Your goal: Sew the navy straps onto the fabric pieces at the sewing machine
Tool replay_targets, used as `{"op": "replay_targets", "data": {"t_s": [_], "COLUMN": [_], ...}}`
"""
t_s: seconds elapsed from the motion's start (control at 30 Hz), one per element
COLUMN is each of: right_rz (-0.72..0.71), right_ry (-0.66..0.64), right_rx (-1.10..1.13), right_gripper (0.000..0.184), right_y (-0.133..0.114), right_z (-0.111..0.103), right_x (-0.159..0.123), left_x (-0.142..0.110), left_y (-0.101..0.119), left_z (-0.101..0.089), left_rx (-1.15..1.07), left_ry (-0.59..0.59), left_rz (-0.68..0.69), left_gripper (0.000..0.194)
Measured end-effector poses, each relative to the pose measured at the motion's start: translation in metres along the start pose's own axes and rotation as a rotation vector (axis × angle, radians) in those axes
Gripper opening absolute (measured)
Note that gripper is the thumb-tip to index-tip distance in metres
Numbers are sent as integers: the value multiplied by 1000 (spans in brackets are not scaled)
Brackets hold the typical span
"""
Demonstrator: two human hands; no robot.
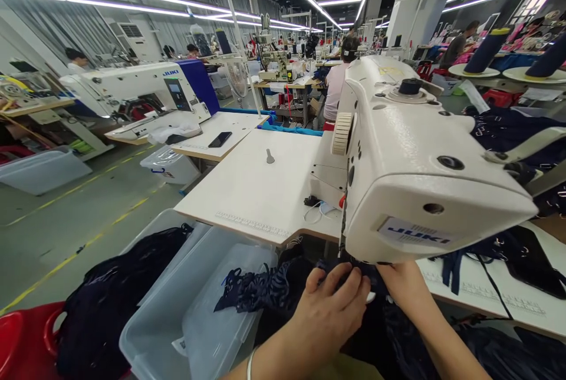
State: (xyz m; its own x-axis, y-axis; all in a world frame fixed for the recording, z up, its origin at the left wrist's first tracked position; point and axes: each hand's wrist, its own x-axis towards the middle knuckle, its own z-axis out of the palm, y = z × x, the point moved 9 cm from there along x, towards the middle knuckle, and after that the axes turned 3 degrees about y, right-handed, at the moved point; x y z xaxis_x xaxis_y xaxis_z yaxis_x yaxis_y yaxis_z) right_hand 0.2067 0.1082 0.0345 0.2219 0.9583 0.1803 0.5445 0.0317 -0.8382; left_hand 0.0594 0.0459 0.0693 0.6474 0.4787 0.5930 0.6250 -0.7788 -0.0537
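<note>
A white JUKI sewing machine [411, 173] stands on a white table [260, 185] right in front of me. Under its head lies dark navy fabric [265, 288] with a faint pattern. My left hand [329, 309] rests on that fabric just below the machine head, fingers curled and pressed onto the cloth. My right hand [404, 285] sits beside it to the right, its fingers tucked under the machine head and mostly hidden. The needle area is hidden by the machine's body.
Clear plastic bins [194, 321] stand at the lower left, one holding dark fabric [115, 303]; a red stool [26, 341] is beside them. More navy pieces [517, 250] lie on the right. Another sewing machine [145, 94], a phone [220, 139] and other workers are farther back.
</note>
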Motion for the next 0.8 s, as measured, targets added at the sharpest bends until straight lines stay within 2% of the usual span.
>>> {"op": "replay_targets", "data": {"t_s": [0.13,0.3,0.53,0.8], "right_rz": [-101,-164,-163,-129], "right_ry": [110,149,122,136], "right_rx": [-49,-121,-132,-96], "right_gripper": [27,22,28,27], "right_y": [-1,-8,-17,-7], "right_z": [-5,-6,-5,-6], "right_x": [6,13,20,18], "left_x": [5,6,7,9], "left_y": [-3,-4,-4,-5], "left_z": [0,1,3,2], "left_rx": [-4,-34,-37,-41], "left_ry": [-13,-3,-25,-35], "left_rz": [-16,-37,-61,-74], "left_gripper": [35,35,38,39]}}
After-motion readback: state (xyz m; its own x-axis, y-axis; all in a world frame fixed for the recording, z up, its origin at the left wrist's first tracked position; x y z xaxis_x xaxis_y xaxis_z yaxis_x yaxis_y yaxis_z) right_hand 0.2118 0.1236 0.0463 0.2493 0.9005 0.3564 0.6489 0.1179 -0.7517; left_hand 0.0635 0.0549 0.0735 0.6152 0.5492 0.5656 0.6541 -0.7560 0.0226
